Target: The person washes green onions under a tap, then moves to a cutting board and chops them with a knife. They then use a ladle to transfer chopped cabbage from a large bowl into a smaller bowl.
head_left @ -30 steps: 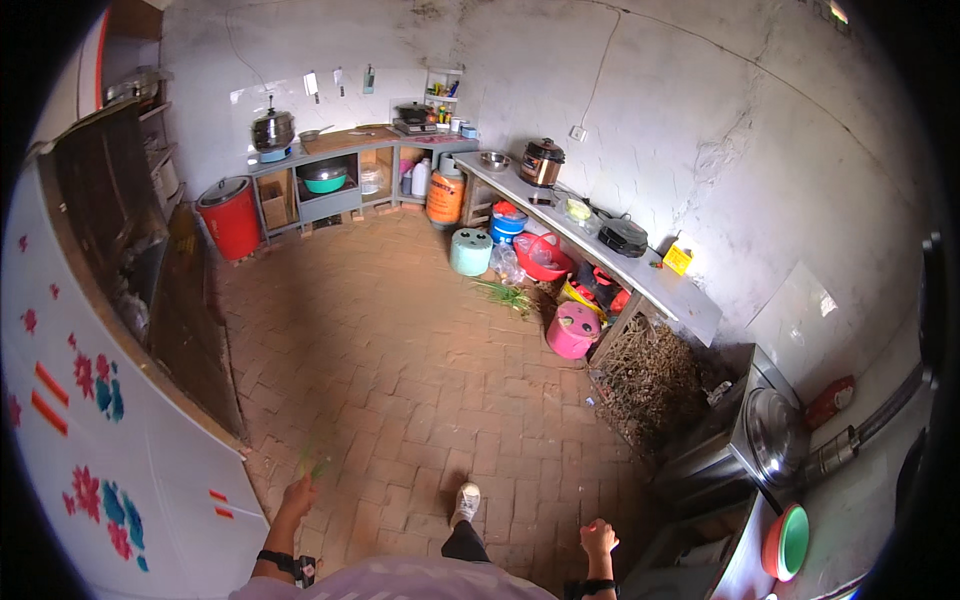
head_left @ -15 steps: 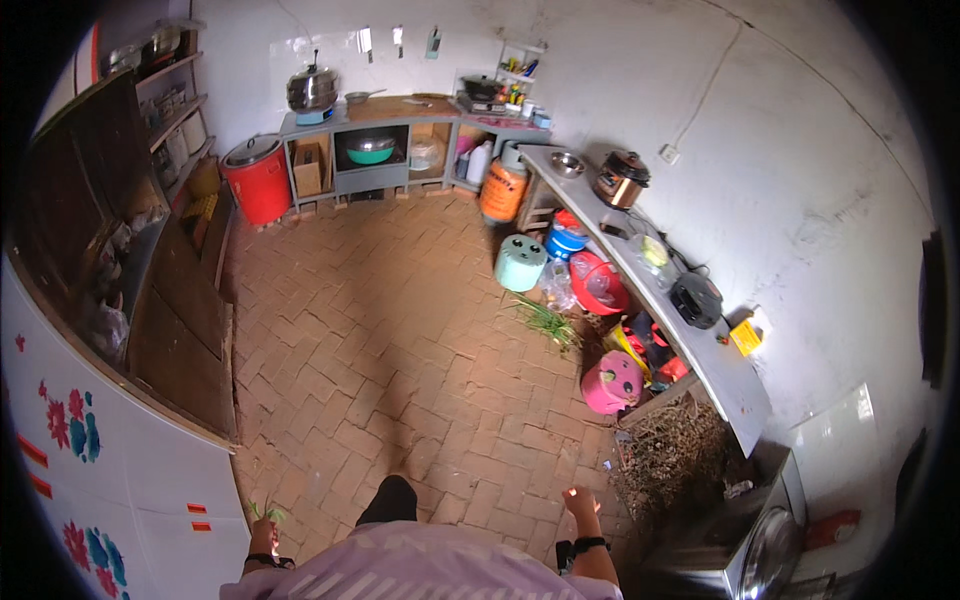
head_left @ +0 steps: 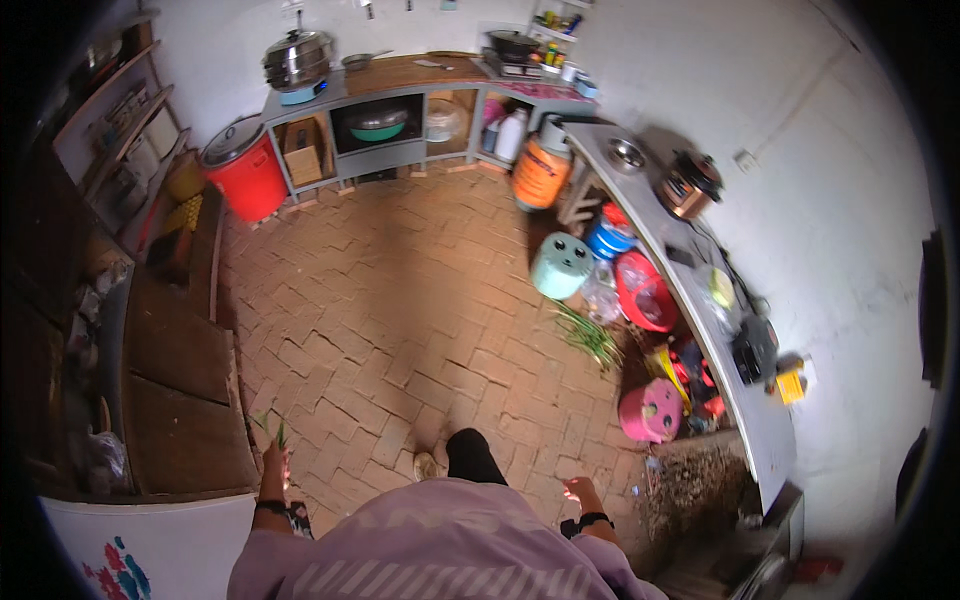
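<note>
Greens (head_left: 272,430): a small sprig, standing up out of your left hand (head_left: 276,465), over the bricks near the brown cabinet (head_left: 180,430). Your left fingers looked clamped on its lower part; the leafy tips splayed free above. Kind of plant too small to tell.

Handling, as judged: next to no weight, soft and limp at the tips, a bit stiffer where the stems gathered, easily bruised, perhaps slippery if damp (wetness could not be seen). Best hold seemed low, stems bunched together, with light pressure; a pinch at the tips would likely have torn them.

Your right hand (head_left: 580,490) hung well apart, nothing visible in it. Its fingers were blurred; you could not tell whether they were together or apart.

Farther out, a loose bundle (head_left: 588,337) of long green stalks lay on the floor (head_left: 470,340), near the mint stool (head_left: 562,268) and clear bag (head_left: 601,297).
</note>
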Tool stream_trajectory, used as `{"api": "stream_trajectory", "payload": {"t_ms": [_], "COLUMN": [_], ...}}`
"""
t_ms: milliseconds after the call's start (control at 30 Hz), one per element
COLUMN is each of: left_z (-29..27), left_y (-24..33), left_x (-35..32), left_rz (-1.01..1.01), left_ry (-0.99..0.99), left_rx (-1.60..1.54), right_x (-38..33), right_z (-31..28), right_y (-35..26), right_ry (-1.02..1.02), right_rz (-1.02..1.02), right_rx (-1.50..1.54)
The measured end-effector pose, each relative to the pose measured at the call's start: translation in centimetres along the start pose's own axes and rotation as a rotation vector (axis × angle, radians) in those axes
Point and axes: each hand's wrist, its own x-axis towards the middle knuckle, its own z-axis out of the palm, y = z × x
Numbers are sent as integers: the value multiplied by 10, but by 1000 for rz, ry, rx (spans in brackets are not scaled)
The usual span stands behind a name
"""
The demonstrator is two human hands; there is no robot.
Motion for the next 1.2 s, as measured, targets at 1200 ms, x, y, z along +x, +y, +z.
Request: {"api": "stream_trajectory", "payload": {"t_ms": [1200], "left_z": [568], "left_y": [857], "left_x": [385], "left_rz": [417], "left_ry": [-29], "left_rx": [951], "right_x": [508], "right_z": [-292], "right_y": [-1055], "right_ry": [153], "right_rz": [-422], "right_rx": [-290]}}
